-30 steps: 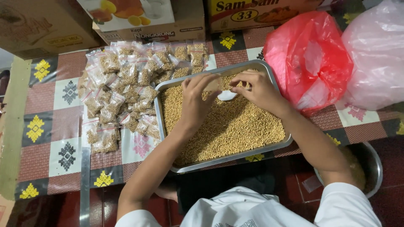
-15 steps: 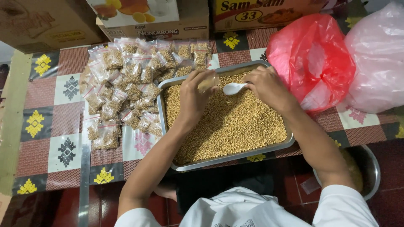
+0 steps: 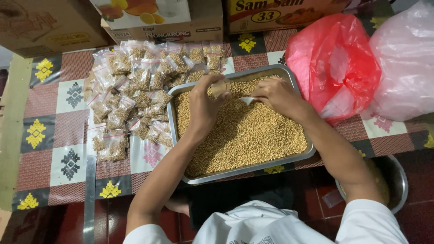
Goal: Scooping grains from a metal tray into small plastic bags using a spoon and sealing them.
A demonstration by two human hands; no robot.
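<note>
Hands [image 3: 205, 106] over seed tray [image 3: 289, 79], packets [image 3: 131, 90]

Both bare forearms reach forward, converging. The left hand [image 3: 204, 105] is curled, fingers pinched; the right hand [image 3: 275, 96] is cupped, knuckles up.

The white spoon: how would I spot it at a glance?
Find the metal tray of tan grains at the centre of the patterned table. At its far end, between the left hand and right hand, sits the white spoon, the only white thing among the grains.
</note>
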